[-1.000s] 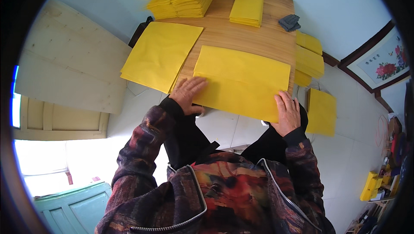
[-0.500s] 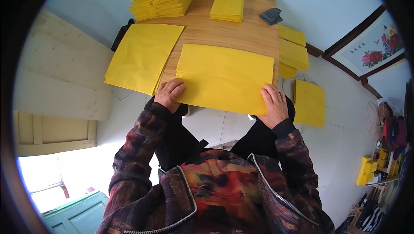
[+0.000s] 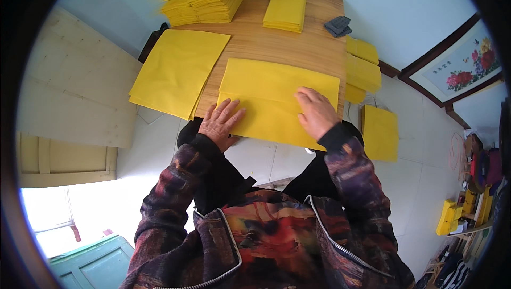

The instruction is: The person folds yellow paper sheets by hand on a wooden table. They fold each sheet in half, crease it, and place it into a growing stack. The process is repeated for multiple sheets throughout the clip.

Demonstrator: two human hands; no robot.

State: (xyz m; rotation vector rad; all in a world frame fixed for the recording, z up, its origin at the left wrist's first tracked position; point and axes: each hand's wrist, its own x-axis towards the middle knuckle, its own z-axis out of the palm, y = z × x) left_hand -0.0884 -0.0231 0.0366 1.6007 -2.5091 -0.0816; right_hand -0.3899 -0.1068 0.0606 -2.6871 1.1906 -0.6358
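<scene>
In front of me a yellow sheet [image 3: 266, 110], folded lengthwise with an edge running across its middle, lies at the near side of the wooden table [image 3: 255, 44]. Its near edge juts out over my lap. My left hand [image 3: 219, 124] rests on the sheet's left end, fingers spread and flat. On the right half my right hand [image 3: 317, 112] presses on the sheet with its fingers curled together; nothing shows in them. Larger flat yellow sheets [image 3: 178, 68] lie to the left of my left hand, partly past the table's edge.
A tall pile of folded yellow sheets [image 3: 205, 4] stands at the far left. Farther back lies a narrow yellow stack [image 3: 286, 4], with a grey cloth [image 3: 338, 26] to its right. More yellow bundles [image 3: 363, 71] sit beyond the table's right edge.
My right hand has left the sheet's right edge and moved inward and farther up it, its fingers now curled. My left hand has shifted slightly right, its fingers now spread.
</scene>
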